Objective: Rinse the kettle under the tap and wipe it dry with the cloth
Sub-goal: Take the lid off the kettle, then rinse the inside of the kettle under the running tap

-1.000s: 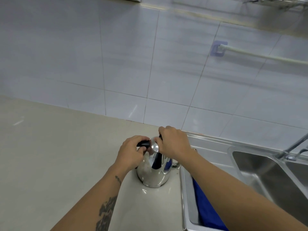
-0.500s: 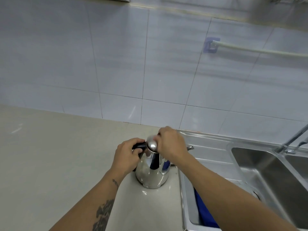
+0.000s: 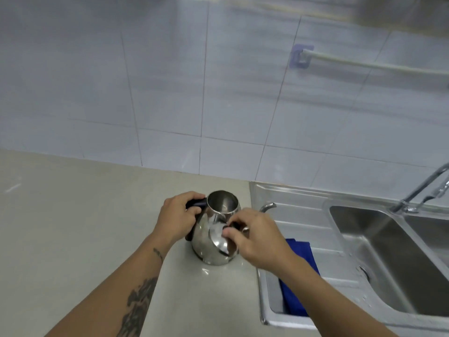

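A shiny steel kettle [image 3: 206, 242] stands on the beige counter beside the sink, its round mouth uncovered. My left hand [image 3: 177, 217] grips its black handle on the left side. My right hand [image 3: 252, 237] holds the steel lid [image 3: 218, 238] by its knob, tilted against the kettle's front right side. The kettle's thin spout [image 3: 267, 206] pokes out to the right over the drainboard. A blue cloth [image 3: 300, 266] lies on the drainboard, partly hidden under my right forearm. The tap [image 3: 422, 188] rises at the far right.
The steel sink basin [image 3: 388, 259] lies to the right of the drainboard [image 3: 298, 215], with a second basin at the frame edge. The beige counter [image 3: 73, 227] stretches left. A white rail on a purple hook [image 3: 301, 55] hangs on the tiled wall.
My right hand has lifted the lid off the kettle's mouth and brought it down and forward to the kettle's front side. The mouth now shows uncovered. My left hand kept its grip.
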`<state>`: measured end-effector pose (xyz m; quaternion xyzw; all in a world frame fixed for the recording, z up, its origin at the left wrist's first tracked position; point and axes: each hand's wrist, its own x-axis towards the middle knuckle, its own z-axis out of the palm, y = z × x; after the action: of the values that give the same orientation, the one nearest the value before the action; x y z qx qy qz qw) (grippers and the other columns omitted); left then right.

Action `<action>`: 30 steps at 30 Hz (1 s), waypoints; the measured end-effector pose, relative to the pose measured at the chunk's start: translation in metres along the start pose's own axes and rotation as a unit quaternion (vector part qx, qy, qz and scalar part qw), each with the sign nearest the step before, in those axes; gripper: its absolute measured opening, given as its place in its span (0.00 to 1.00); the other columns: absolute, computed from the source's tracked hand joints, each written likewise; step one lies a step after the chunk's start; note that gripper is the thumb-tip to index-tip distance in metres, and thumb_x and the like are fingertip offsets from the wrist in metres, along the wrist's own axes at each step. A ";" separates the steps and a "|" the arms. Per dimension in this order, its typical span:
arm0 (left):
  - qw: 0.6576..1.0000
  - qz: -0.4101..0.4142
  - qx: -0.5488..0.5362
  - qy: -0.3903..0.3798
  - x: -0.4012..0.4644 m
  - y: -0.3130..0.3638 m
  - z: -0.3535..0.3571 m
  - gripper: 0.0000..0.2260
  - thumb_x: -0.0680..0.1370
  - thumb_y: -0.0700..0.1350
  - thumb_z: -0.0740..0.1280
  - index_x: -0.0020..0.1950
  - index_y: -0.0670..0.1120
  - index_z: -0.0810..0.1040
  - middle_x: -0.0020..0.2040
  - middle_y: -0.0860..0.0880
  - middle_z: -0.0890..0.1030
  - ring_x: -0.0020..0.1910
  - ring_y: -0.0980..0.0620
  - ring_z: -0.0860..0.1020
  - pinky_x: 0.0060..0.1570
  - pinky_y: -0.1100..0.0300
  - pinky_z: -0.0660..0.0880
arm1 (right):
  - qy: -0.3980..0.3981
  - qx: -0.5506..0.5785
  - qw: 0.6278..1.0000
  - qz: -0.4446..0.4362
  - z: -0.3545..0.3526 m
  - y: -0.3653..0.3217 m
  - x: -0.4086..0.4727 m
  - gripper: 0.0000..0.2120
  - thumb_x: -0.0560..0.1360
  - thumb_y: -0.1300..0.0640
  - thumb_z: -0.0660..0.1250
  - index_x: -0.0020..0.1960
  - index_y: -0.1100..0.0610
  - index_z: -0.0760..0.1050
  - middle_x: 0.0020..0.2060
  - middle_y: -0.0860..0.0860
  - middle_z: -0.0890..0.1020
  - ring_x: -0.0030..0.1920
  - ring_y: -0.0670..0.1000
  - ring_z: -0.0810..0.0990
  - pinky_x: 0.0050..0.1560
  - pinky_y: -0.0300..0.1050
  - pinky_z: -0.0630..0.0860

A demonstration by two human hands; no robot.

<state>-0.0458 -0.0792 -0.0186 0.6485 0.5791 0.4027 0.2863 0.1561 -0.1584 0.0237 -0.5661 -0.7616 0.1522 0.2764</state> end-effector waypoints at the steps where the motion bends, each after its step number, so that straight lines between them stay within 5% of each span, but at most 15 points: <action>1: 1.000 -0.002 -0.002 0.001 0.000 0.000 0.000 0.15 0.74 0.36 0.69 0.55 0.52 0.84 0.52 0.55 0.84 0.54 0.54 0.80 0.62 0.58 0.74 | -0.024 -0.017 1.000 -0.002 0.008 0.005 -0.010 0.12 0.73 0.40 0.65 0.46 0.49 0.78 0.42 0.44 0.80 0.44 0.45 0.78 0.46 0.48 0.79; 9: 0.999 -0.027 -0.017 0.013 -0.003 -0.004 0.006 0.17 0.75 0.36 0.67 0.57 0.56 0.82 0.55 0.56 0.83 0.55 0.54 0.78 0.60 0.60 0.72 | -0.127 -0.133 0.983 0.020 0.072 0.034 -0.042 0.11 0.76 0.46 0.63 0.50 0.53 0.74 0.49 0.48 0.77 0.49 0.52 0.76 0.45 0.45 0.72; 16: 0.999 -0.032 -0.030 0.016 -0.006 -0.004 0.006 0.17 0.76 0.36 0.67 0.58 0.55 0.82 0.55 0.56 0.82 0.56 0.54 0.78 0.61 0.60 0.72 | -0.155 -0.147 0.977 0.027 0.094 0.046 -0.055 0.14 0.75 0.46 0.63 0.57 0.51 0.74 0.55 0.47 0.76 0.55 0.51 0.74 0.53 0.47 0.75; 21: 1.000 0.006 -0.020 0.004 -0.007 -0.009 0.004 0.19 0.75 0.34 0.66 0.59 0.55 0.81 0.56 0.57 0.81 0.58 0.54 0.77 0.64 0.56 0.73 | -0.052 0.039 0.976 0.210 0.065 0.060 -0.049 0.05 0.76 0.49 0.67 0.49 0.49 0.78 0.46 0.43 0.80 0.47 0.45 0.79 0.47 0.39 0.76; 24: 0.999 0.016 -0.031 0.025 -0.008 -0.011 0.002 0.18 0.75 0.34 0.69 0.59 0.52 0.80 0.55 0.56 0.80 0.57 0.55 0.77 0.62 0.60 0.72 | 0.041 0.149 0.937 0.312 0.048 0.077 -0.035 0.04 0.77 0.55 0.67 0.51 0.50 0.79 0.43 0.47 0.83 0.45 0.46 0.81 0.50 0.48 0.82; 27: 0.997 -0.012 -0.055 0.050 -0.010 -0.014 0.000 0.17 0.74 0.36 0.71 0.59 0.52 0.80 0.55 0.55 0.79 0.54 0.59 0.77 0.55 0.69 0.69 | 0.102 0.266 0.897 0.337 0.036 0.085 -0.016 0.15 0.77 0.57 0.67 0.63 0.50 0.75 0.49 0.49 0.82 0.51 0.50 0.82 0.54 0.56 0.82; 30: 0.994 -0.029 -0.082 0.061 -0.013 -0.017 0.000 0.16 0.74 0.36 0.71 0.57 0.53 0.81 0.54 0.57 0.79 0.52 0.66 0.76 0.49 0.75 0.68 | 0.084 0.355 0.872 0.328 0.029 0.079 0.005 0.14 0.80 0.59 0.65 0.64 0.48 0.75 0.55 0.51 0.80 0.56 0.51 0.81 0.58 0.55 0.81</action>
<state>-0.0545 -0.0888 -0.0351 0.5799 0.5788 0.4798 0.3140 0.1996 -0.1266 -0.0414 -0.6577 -0.4014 0.4459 0.4556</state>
